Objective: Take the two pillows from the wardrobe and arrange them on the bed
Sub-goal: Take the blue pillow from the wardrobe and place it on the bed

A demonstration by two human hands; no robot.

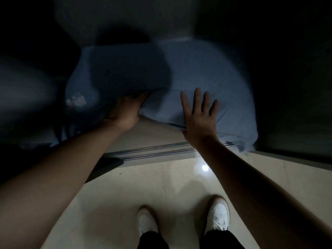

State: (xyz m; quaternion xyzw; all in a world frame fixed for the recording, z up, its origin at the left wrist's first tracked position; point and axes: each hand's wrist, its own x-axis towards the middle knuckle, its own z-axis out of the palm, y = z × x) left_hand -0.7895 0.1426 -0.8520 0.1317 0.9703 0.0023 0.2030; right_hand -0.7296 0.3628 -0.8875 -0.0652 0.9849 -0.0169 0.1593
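A blue pillow (206,72) lies inside the dark wardrobe, bulging over the shelf's front edge. My right hand (199,115) rests flat on its near edge, fingers spread, thumb tucked under the cloth. My left hand (125,112) is pushed under the pillow's left part (122,69), which lies in my shadow; its fingers are hidden in the fabric, so it seems to grip the pillow. Whether the shadowed left mass is a second pillow, I cannot tell. A pale patch (77,100) marks the cloth at the left.
The wardrobe's sliding-door track (158,152) runs across in front of the shelf. A dark door panel (296,87) stands at the right, darkness at the left. My two white shoes (218,215) stand on the glossy beige tile floor (125,194).
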